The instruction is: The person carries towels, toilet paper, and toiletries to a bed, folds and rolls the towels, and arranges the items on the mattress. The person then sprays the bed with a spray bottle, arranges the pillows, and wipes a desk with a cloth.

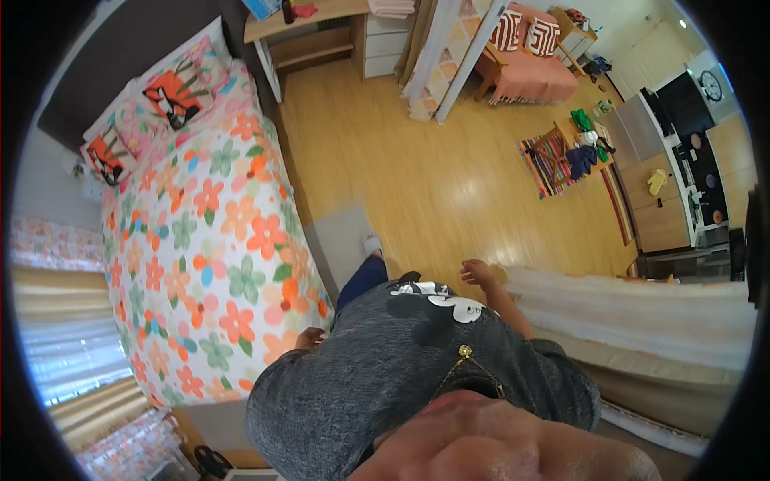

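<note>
Your right hand (477, 272) hung out over the wooden floor (425, 184), its fingers loosely bent and slightly parted. Your left hand (310, 339) was half hidden by your grey top (353, 377), so I couldn't tell its finger spread, or whether it touched the floral bedspread (200, 264) on the bed to your left.

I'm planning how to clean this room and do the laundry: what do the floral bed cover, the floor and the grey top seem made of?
Floral bed cover: printed fabric, matte, judging by its soft drape; fibre unclear.
Floor: wood or wood-look laminate, its yellow-brown surface showing glossy reflections.
Grey top: probably knit cloth, matte, with mottled, creased texture.
</note>
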Demonstrator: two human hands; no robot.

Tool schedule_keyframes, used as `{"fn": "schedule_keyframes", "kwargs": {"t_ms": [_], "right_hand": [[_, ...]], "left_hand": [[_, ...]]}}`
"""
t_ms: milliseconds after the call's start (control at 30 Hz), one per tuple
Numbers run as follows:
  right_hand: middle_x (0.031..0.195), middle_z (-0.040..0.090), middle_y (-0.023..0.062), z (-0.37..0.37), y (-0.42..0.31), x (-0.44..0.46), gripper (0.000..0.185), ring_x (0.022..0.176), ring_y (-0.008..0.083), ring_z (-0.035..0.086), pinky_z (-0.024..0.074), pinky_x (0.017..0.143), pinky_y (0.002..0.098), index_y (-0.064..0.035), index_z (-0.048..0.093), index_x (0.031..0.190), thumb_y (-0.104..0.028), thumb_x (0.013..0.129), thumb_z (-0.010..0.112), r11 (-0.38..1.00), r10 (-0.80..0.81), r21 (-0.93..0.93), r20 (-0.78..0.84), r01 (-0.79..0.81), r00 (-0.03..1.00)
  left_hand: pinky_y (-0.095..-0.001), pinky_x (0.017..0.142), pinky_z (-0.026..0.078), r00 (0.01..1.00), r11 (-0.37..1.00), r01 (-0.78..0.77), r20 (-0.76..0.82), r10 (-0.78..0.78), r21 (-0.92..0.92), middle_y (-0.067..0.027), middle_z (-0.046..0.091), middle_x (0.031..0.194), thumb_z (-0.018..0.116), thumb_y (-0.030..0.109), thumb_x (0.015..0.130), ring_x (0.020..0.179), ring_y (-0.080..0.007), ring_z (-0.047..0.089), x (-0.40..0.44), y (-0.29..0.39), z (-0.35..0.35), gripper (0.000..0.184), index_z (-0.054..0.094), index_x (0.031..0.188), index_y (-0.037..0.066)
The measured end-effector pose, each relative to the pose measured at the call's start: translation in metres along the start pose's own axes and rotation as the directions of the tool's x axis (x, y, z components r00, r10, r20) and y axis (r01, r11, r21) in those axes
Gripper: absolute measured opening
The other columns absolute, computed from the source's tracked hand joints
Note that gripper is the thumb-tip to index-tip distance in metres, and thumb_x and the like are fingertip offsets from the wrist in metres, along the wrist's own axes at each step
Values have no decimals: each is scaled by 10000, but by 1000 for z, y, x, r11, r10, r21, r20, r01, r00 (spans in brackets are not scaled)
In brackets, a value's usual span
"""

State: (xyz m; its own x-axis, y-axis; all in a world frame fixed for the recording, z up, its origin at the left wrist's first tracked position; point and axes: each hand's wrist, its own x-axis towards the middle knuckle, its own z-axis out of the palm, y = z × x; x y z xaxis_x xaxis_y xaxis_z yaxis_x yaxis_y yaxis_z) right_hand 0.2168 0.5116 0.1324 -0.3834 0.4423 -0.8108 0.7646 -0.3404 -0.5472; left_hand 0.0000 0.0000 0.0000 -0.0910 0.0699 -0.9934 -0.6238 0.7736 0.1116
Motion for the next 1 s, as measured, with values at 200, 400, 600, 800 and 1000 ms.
{"fn": "schedule_keyframes", "kwargs": {"t_ms": [200, 400, 600, 800, 1000], "right_hand": [[807, 608, 43, -1, -189, 106, 220, 630, 150, 599, 454, 503, 271, -96, 572, 1011, -232, 844, 534, 948, -53, -308, 86, 78, 995], [854, 614, 56, -17, -321, 192, 260, 665, 167, 605, 475, 554, 290, -91, 564, 1067, -216, 842, 528, 988, -99, -113, 94, 109, 991], [954, 595, 94, -69, -476, 316, 353, 772, 220, 600, 489, 665, 341, -87, 517, 1134, -295, 853, 472, 993, -96, 78, 101, 89, 990], [873, 596, 90, -94, -715, 424, 329, 743, 205, 591, 488, 656, 333, -68, 533, 1087, -281, 844, 475, 910, -365, 232, 50, 345, 930], [895, 581, 83, -76, -945, 491, 364, 750, 211, 590, 488, 703, 347, -66, 539, 1065, -368, 872, 474, 784, -585, 271, 19, 559, 811]], "left_hand": [[-276, 381, 360, 680, 690, -713, -116, 724, 126, 14, 491, 571, 421, 202, 901, 441, -137, 454, 11, 321, -91, 214, 528, 745, 100], [-258, 644, 445, 626, 621, -780, -134, 768, -82, -49, 604, 992, 461, 233, 905, 794, -140, 585, -73, 611, -93, 256, 534, 1105, 91], [-285, 745, 446, 641, 572, -748, -145, 753, -338, -60, 576, 1075, 444, 223, 905, 884, -172, 574, -76, 759, -105, 303, 482, 1178, 98], [-314, 760, 456, 726, 594, -645, -145, 672, -480, -84, 559, 1103, 445, 230, 907, 914, -201, 564, -55, 841, -142, 345, 445, 1217, 79], [-290, 770, 452, 712, 421, -654, -325, 623, -628, -93, 556, 1117, 454, 238, 897, 936, -197, 562, -31, 961, -202, 373, 460, 1211, 38]]}}
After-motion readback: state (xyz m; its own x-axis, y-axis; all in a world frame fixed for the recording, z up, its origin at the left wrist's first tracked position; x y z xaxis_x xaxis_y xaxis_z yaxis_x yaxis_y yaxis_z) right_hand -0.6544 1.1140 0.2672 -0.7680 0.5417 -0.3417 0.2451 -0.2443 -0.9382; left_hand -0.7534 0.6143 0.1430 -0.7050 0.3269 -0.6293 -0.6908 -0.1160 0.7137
